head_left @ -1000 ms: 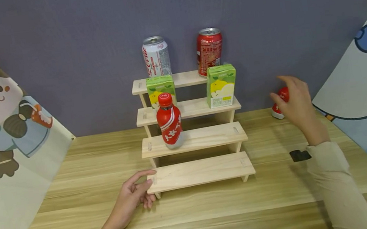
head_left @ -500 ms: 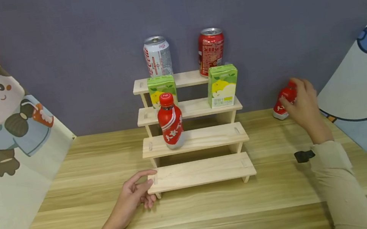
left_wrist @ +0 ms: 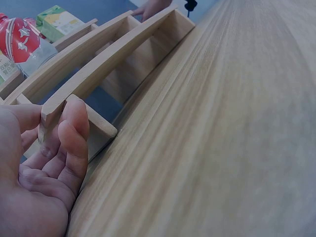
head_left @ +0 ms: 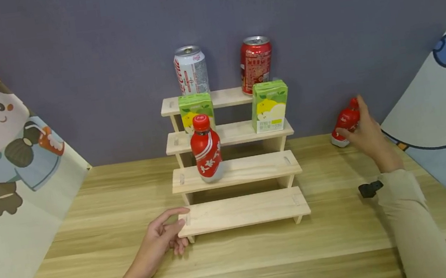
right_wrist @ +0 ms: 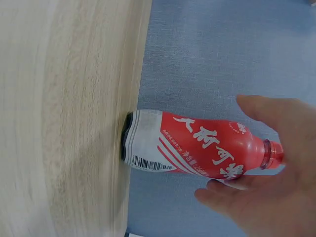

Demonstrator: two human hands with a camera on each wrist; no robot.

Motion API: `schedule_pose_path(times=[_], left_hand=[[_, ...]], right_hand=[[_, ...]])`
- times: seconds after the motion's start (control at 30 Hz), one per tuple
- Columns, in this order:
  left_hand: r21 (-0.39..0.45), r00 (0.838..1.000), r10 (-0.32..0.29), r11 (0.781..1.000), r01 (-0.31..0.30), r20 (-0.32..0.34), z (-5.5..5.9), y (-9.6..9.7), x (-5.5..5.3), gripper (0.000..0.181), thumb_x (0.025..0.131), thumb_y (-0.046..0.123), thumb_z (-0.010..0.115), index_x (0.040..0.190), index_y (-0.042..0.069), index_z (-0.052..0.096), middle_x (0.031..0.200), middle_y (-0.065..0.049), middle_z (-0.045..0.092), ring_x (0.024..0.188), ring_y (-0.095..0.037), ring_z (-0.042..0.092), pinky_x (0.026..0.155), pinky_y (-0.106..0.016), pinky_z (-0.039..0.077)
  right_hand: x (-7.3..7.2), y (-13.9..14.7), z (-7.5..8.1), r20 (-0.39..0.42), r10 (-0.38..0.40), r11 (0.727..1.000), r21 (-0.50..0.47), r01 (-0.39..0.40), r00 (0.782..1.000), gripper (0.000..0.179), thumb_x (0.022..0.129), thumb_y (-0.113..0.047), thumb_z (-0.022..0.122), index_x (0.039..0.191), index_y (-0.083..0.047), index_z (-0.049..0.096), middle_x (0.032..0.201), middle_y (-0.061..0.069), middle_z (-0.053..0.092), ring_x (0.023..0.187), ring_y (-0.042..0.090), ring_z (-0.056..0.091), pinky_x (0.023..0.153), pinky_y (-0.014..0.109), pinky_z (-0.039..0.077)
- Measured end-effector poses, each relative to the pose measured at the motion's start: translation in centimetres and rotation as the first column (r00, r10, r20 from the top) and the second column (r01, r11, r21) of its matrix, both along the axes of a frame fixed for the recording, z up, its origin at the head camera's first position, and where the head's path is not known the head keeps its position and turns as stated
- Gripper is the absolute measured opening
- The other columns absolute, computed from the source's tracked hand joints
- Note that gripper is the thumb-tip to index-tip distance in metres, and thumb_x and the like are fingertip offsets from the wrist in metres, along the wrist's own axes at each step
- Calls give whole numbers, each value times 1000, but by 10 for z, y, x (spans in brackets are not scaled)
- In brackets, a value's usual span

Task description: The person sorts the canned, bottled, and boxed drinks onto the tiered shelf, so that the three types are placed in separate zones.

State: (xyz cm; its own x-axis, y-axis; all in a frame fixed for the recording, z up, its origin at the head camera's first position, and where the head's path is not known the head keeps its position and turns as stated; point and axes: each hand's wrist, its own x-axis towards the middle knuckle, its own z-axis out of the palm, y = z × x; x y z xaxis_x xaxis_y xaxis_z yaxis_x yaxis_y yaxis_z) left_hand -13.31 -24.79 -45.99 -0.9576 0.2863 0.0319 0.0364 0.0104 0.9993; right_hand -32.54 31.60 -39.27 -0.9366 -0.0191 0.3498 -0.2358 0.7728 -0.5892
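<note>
My left hand grips the left end of the lowest step of a wooden tiered display stand. In the left wrist view, the thumb and fingers pinch the board's end from both faces. Over at the right, my right hand reaches around a red cola bottle with a white base, standing on the table by the back wall. In the right wrist view, fingers spread on both sides of the bottle, with a gap on the upper side. Another red bottle stands on the stand's second step from the bottom.
Two green juice boxes stand on the third step. A white cola can and a red cola can are on the top step. A grey wall closes off the back; printed panels flank both sides.
My right hand has moved right and around the cola bottle, with its fingers now to the bottle's right and its thumb in front. My left hand keeps its hold on the stand.
</note>
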Motion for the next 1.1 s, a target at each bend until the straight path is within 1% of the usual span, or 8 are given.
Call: schedule_pose_path(times=[0.1,0.2,0.33,0.4,0.5,0.73,0.93,1.1], left_hand=[[2,1000,-1,1000,1,-8,0,-1,1,38,104,18,54,139,3,50,71,-22,68,54,-19,62,46,-30,52],[2,1000,-3,1000,3,-13,1,-1,1,38,104,18,54,139,3,50,71,-23,68,54,-19,62,46,-31,52],[-3,1000,-7,1000,7,-23,0,-2,0,37,104,18,53,139,4,50,71,-23,68,54,-19,63,46,-31,53],[-4,1000,-8,1000,8,-25,-1,-2,-1,37,104,18,53,139,4,51,71,-22,68,54,-19,63,46,-30,53],[-1,1000,-10,1000,10,-26,-2,-2,-1,36,104,18,53,138,5,51,70,-21,69,54,-18,63,46,-29,53],[4,1000,-6,1000,6,-21,-1,-3,0,38,104,17,54,138,2,50,70,-21,68,53,-19,62,45,-31,52],[7,1000,-3,1000,3,-18,-2,-3,0,38,104,17,54,138,2,50,70,-21,68,53,-19,62,45,-30,52],[21,1000,-9,1000,10,-24,-3,-1,-1,36,104,16,54,138,4,51,70,-19,69,54,-18,63,46,-29,52]], right_hand=[[-1,-3,-3,-29,-7,1000,-19,7,1000,104,92,-11,72,159,-15,-6,150,38,31,124,61,41,93,75,39],[-2,-5,-6,-73,-56,998,-39,53,996,96,92,-10,70,159,-15,1,143,39,38,118,59,47,90,73,43],[1,-10,-9,-130,-151,986,-87,140,980,81,95,-11,66,156,-12,14,136,37,47,109,54,55,85,67,49],[2,-12,-9,-152,-185,979,-113,169,971,76,95,-11,66,153,-10,18,133,36,50,109,53,57,85,65,51],[3,-15,-10,-180,-211,973,-130,190,961,73,93,-7,68,150,-7,22,132,35,52,113,54,56,88,65,50],[4,-20,-10,-213,-230,970,-123,207,949,71,92,-5,70,147,-5,25,129,36,54,110,57,56,88,67,49],[4,-20,-9,-209,-224,973,-110,204,952,70,92,-5,69,147,-5,25,128,37,54,109,57,56,87,67,49],[4,-19,-8,-212,-205,978,-83,191,956,69,92,-4,69,147,-4,27,127,38,55,107,58,57,85,68,50]])
